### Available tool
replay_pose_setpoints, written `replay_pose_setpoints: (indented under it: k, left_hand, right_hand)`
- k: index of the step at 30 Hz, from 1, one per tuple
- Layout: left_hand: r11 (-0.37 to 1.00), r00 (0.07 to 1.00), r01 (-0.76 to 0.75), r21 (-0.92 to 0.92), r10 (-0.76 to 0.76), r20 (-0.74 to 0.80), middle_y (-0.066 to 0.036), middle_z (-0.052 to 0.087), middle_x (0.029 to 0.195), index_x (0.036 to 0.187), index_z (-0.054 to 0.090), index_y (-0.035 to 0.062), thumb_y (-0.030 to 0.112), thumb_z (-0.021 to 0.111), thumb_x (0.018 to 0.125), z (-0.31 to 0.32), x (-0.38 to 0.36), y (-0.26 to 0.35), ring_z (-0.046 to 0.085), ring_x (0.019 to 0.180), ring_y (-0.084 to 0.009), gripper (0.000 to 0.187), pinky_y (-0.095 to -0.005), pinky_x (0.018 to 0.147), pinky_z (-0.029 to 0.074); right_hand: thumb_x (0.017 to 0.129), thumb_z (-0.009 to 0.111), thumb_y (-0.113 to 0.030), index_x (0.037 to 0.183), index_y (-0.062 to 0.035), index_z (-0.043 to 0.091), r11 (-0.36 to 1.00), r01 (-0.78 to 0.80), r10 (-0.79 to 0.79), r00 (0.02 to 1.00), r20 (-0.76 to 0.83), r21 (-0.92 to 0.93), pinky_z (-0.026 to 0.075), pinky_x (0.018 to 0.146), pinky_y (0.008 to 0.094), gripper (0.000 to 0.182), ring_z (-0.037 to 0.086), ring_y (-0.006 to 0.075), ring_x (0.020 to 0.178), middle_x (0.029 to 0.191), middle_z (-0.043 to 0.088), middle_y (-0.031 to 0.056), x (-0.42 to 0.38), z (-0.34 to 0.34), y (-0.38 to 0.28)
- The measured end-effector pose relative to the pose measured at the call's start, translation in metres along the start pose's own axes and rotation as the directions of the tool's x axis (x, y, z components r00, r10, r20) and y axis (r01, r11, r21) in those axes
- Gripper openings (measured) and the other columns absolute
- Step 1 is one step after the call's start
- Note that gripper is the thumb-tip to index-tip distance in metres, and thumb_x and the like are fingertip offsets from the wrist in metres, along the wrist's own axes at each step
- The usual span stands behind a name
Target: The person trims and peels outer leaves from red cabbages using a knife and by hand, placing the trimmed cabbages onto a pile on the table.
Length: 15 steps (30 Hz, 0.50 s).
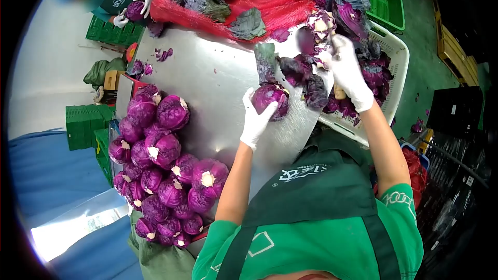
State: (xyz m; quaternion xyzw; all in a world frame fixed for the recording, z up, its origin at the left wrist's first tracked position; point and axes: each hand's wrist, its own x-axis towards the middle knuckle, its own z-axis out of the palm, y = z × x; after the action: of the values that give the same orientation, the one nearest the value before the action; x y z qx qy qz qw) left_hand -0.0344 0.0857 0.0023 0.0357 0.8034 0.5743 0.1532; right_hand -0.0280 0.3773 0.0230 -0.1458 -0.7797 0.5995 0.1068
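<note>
My left hand [258, 119], in a white glove, is closed around the side of a red cabbage [272, 100] on the metal table [218, 83]. My right hand [348, 70], also gloved, is above loose cabbage leaves at the table's right edge. The wooden handle of a knife [339, 92] shows below its curled fingers; most of the blade is hidden. Dark outer leaves [295, 70] and cut pale stems [322, 23] lie just left of and beyond this hand.
Several trimmed red cabbages [166, 148] are piled at left. A red mesh sack [275, 2] with untrimmed cabbages lies at the far side. A white crate [397, 70] holds leaf scraps; a green crate [386, 0] is behind it. Across the table, a co-worker's gloved hands [148, 0] hold a cabbage.
</note>
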Motion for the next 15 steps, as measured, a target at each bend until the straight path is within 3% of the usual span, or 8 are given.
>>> replay_pose_setpoints:
  k: [2, 3, 4, 5, 7, 8, 10, 15]
  left_hand:
    - [0.999, 0.999, -0.035, 0.035, 0.036, -0.039, -0.016, 0.045, 0.141, 0.147, 0.030, 0.0022, 0.026, 0.079, 0.085, 0.005, 0.005, 0.004, 0.048, 0.129, -0.0235, 0.082, -0.0388, 0.111, 0.038]
    - [0.998, 1.000, -0.004, 0.061, 0.004, -0.005, -0.016, 0.048, 0.139, 0.146, 0.033, -0.0002, 0.027, 0.081, 0.083, 0.000, 0.011, 0.000, 0.050, 0.126, -0.0248, 0.084, -0.0386, 0.109, 0.040]
    - [0.996, 0.999, 0.027, 0.090, -0.030, 0.028, -0.017, 0.051, 0.137, 0.146, 0.035, -0.0025, 0.028, 0.083, 0.080, -0.003, 0.013, 0.003, 0.053, 0.124, -0.0261, 0.086, -0.0383, 0.108, 0.042]
    - [0.999, 1.000, 0.028, 0.038, -0.028, 0.001, -0.015, 0.058, 0.130, 0.141, 0.045, -0.0017, 0.027, 0.082, 0.082, -0.003, 0.011, 0.006, 0.057, 0.118, -0.0236, 0.075, -0.0362, 0.105, 0.045]
    - [0.999, 0.998, 0.048, -0.023, -0.047, 0.041, -0.015, 0.058, 0.130, 0.141, 0.044, -0.0011, 0.026, 0.081, 0.082, -0.010, 0.015, 0.003, 0.057, 0.118, -0.0224, 0.074, -0.0354, 0.104, 0.045]
    - [0.994, 0.995, 0.067, -0.090, -0.061, 0.074, -0.014, 0.058, 0.130, 0.141, 0.044, -0.0005, 0.025, 0.080, 0.083, -0.013, 0.017, 0.002, 0.058, 0.117, -0.0213, 0.073, -0.0347, 0.103, 0.046]
    - [0.990, 0.993, 0.098, -0.100, -0.091, 0.073, -0.013, 0.058, 0.129, 0.140, 0.045, 0.0002, 0.023, 0.079, 0.084, -0.014, 0.018, -0.001, 0.058, 0.116, -0.0198, 0.069, -0.0340, 0.103, 0.046]
    - [0.979, 0.992, 0.123, -0.161, -0.116, 0.053, -0.012, 0.058, 0.127, 0.137, 0.046, 0.0006, 0.021, 0.077, 0.085, -0.014, 0.020, -0.003, 0.058, 0.114, -0.0202, 0.064, -0.0348, 0.103, 0.046]
  right_hand:
    - [0.099, 0.053, -0.008, 0.154, -0.0126, 0.034, 0.969, 0.097, -0.069, 0.989, -0.132, 0.228, 0.054, 0.073, 0.0265, 0.058, 0.056, 0.0121, 0.084, 0.137, 0.043, 0.0136, -0.021, -0.016, -0.056]
    - [0.102, 0.049, -0.012, 0.157, -0.0202, 0.030, 0.958, 0.055, -0.037, 0.997, -0.070, 0.282, 0.053, 0.070, 0.0261, 0.059, 0.055, 0.0102, 0.075, 0.122, 0.055, 0.0108, -0.032, -0.016, -0.076]
    - [0.103, 0.050, -0.018, 0.156, -0.0206, 0.034, 0.959, -0.128, 0.116, 0.991, 0.062, 0.252, 0.050, 0.067, 0.0248, 0.056, 0.051, 0.0086, 0.065, 0.096, 0.063, 0.0068, -0.049, -0.015, -0.075]
    - [0.102, 0.052, -0.023, 0.151, -0.0189, 0.044, 0.958, -0.261, 0.238, 0.955, 0.176, 0.118, 0.050, 0.064, 0.0285, 0.050, 0.055, 0.0146, 0.058, 0.080, 0.066, 0.0089, -0.066, -0.012, -0.069]
    - [0.096, 0.057, -0.023, 0.132, -0.0067, 0.058, 0.966, -0.062, 0.125, 0.963, 0.239, -0.252, 0.052, 0.065, 0.0400, 0.039, 0.065, 0.0344, 0.068, 0.079, 0.065, 0.0192, -0.095, 0.007, -0.038]
    - [0.097, 0.057, -0.022, 0.120, -0.0041, 0.060, 0.967, -0.050, 0.119, 0.956, 0.268, -0.249, 0.052, 0.065, 0.0421, 0.030, 0.066, 0.0349, 0.070, 0.078, 0.065, 0.0172, -0.107, 0.018, -0.022]
    - [0.098, 0.055, -0.023, 0.115, -0.0050, 0.059, 0.923, 0.280, -0.253, 0.959, 0.129, -0.265, 0.053, 0.065, 0.0434, 0.025, 0.066, 0.0352, 0.071, 0.080, 0.066, 0.0163, -0.122, 0.038, -0.010]
    - [0.100, 0.053, -0.024, 0.116, -0.0070, 0.056, 0.895, 0.176, -0.044, 0.949, 0.311, -0.411, 0.052, 0.061, 0.0456, 0.024, 0.065, 0.0360, 0.068, 0.079, 0.065, 0.0178, -0.119, 0.064, -0.010]
